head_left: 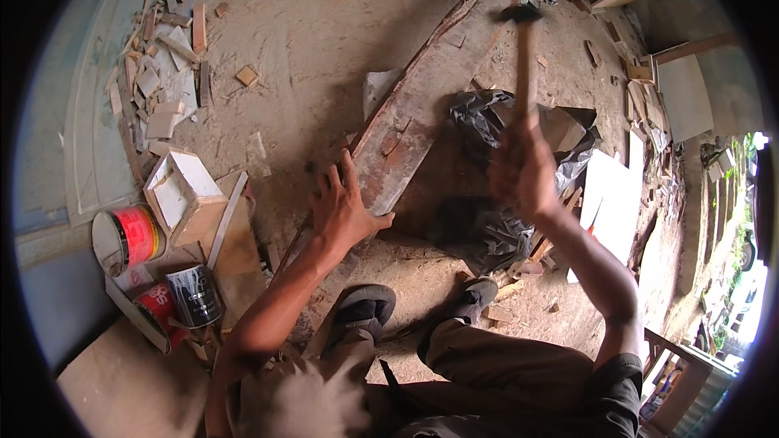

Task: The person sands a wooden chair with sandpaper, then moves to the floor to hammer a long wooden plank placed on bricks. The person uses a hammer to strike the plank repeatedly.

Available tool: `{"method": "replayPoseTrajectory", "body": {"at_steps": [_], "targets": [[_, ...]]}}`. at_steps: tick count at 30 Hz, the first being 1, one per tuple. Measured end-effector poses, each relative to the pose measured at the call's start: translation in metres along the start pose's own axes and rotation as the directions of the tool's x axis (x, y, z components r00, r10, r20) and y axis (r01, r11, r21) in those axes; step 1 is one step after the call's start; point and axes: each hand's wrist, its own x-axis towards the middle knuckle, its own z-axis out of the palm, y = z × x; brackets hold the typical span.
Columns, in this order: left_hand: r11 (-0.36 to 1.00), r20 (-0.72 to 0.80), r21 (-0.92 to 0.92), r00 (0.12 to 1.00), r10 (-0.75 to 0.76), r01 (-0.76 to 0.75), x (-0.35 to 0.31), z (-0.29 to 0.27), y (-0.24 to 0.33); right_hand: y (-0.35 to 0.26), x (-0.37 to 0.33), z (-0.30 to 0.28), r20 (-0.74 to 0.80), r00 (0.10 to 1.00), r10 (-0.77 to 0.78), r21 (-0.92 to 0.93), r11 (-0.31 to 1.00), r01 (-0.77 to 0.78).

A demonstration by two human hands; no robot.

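Observation:
A long weathered wooden plank (430, 89) runs diagonally from the far right of centre toward me, with what look like bent nails standing up from its face. My left hand (342, 209) rests on the plank's near part, fingers spread and thumb stretched out to the right. To the right of the plank, my right hand (526, 169) is closed around the wooden handle of a hammer (526, 69), and the hand is slightly blurred. The hammer's dark head is raised beyond the hand, near the plank's far right edge.
Crumpled black plastic (495, 231) lies under my right arm. Paint cans (195, 296) and a small wooden box (188, 195) stand at the left. Wood scraps (158, 97) are heaped at the far left. A white board (608, 199) lies to the right. My shoes (365, 308) are close to the plank.

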Motion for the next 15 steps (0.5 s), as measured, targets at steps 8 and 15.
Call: {"method": "replayPoseTrajectory", "body": {"at_steps": [8, 15], "targets": [[0.999, -0.001, -0.048, 1.0, 0.009, -0.009, 0.001, -0.001, -0.007, -0.022, -0.023, 0.002, 0.018, 0.963, 0.269, -0.175, 0.949, -0.262], [1.0, 0.013, -0.023, 1.0, 0.007, -0.007, 0.005, -0.001, -0.002, 0.019, -0.022, -0.007, -0.03, 0.897, 0.44, -0.426, 0.807, -0.41]]}}
